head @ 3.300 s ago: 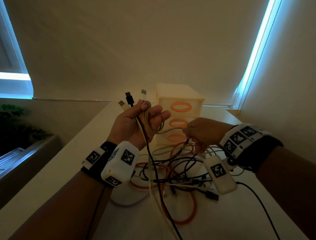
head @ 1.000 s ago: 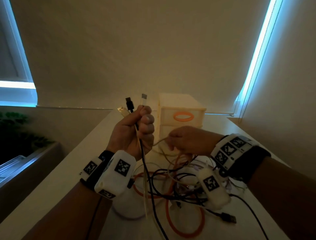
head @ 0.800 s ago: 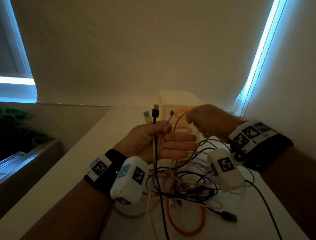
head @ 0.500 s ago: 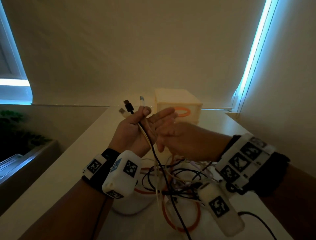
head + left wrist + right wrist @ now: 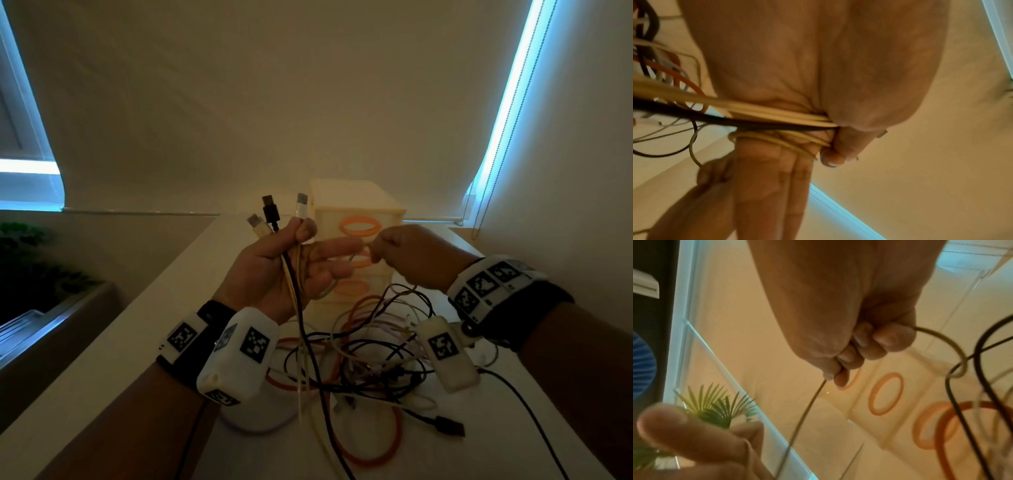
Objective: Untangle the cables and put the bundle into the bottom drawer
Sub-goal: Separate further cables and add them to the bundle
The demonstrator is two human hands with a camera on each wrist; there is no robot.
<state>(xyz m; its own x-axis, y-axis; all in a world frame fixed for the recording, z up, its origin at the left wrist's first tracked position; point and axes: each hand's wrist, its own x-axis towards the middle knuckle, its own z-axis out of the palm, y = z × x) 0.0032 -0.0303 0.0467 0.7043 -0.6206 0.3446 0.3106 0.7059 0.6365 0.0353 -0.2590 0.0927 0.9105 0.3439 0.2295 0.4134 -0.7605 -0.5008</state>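
Only the left wrist view shows a cream cable (image 5: 789, 141) looped round the left hand (image 5: 274, 270) fingers, thumb clamping three plug ends (image 5: 270, 212); right hand (image 5: 411, 260) pinches thin cable (image 5: 807, 410); tangle (image 5: 370, 359) on table (image 5: 102, 394) before drawer unit (image 5: 356, 205).

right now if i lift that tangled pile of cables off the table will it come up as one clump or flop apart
The cable pile probably lifts as a loose clump: black, white and orange strands cross through each other. It likely sags and trails, since loops already droop limp on the table. Loose ends like the black plug may dangle and snag.
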